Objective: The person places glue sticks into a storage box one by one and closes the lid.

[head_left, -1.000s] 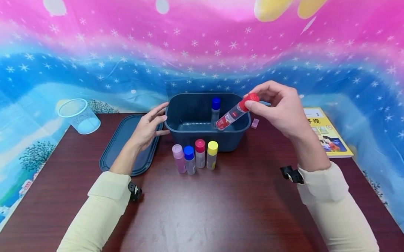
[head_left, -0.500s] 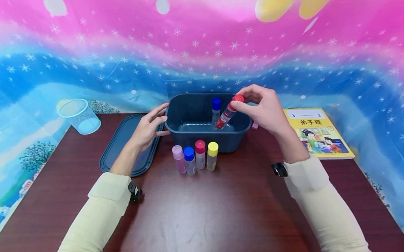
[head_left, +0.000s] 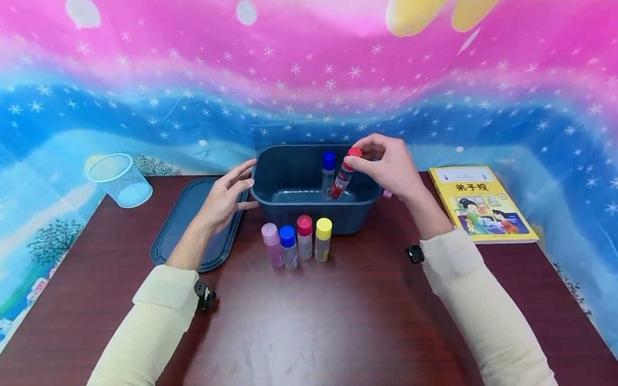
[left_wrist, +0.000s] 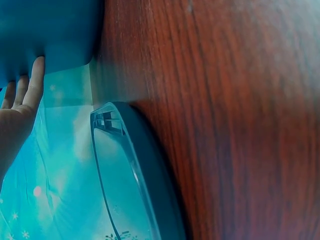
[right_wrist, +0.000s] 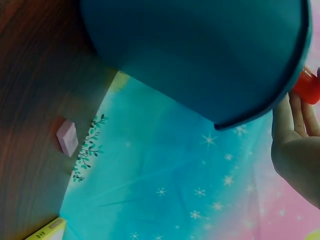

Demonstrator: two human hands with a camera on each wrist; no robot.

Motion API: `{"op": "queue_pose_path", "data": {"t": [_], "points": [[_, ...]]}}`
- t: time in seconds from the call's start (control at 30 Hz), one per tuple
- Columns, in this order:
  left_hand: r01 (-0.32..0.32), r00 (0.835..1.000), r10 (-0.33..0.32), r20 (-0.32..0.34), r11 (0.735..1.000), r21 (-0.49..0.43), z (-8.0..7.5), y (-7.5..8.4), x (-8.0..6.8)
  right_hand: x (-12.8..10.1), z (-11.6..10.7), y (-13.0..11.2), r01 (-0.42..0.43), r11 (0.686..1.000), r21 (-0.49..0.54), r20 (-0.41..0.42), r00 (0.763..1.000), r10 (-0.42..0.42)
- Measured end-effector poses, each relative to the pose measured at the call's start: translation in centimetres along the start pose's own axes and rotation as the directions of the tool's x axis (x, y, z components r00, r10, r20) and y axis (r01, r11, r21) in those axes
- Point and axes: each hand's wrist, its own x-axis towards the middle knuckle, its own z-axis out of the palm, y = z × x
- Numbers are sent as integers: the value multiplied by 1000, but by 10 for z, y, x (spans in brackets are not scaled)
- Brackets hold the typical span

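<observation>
A dark blue-grey plastic bin (head_left: pixel 313 216) stands at the table's far middle. My right hand (head_left: pixel 392 164) pinches a red-capped glue stick (head_left: pixel 343 177) by its cap, tilted, its lower end inside the bin. Beside it a blue-capped glue stick (head_left: pixel 328 176) stands upright in the bin. With its fingers spread, my left hand (head_left: pixel 224 198) touches the bin's left end; in the left wrist view the fingertips (left_wrist: pixel 37 67) lie against the wall. In front of the bin stand a pink tube (head_left: pixel 272 245), another blue-capped stick (head_left: pixel 289 248), another red-capped one (head_left: pixel 304 238) and a yellow-capped one (head_left: pixel 323 240).
A dark lid (head_left: pixel 220 252) lies left of the bin, partly under my left arm. Farther left is a light-blue mesh cup (head_left: pixel 122 181). A yellow book (head_left: pixel 484 207) lies at the right. A small pink block (right_wrist: pixel 67 138) sits right of the bin.
My right hand has moved left and slightly down, bringing the red-capped glue stick over the bin and more upright, next to the blue-capped one. The left hand has stayed in place.
</observation>
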Motion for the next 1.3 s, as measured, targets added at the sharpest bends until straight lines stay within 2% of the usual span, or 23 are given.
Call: {"op": "queue_pose_path", "data": {"t": [0.17, 0.5, 0.83, 1.3], "points": [[-1, 1000, 1, -3, 1000, 3, 1, 0, 2, 5, 4, 4, -16, 1000, -2, -5, 1000, 16], [-1, 1000, 1, -6, 1000, -3, -1, 1, -1, 16, 18, 4, -20, 999, -49, 38, 999, 22], [-6, 1000, 6, -3, 1000, 4, -5, 1, -4, 25, 29, 2, -41, 998, -54, 97, 994, 46], [4, 1000, -4, 4, 1000, -10, 0, 1, -1, 26, 28, 7, -17, 982, -189, 143, 989, 45]]}}
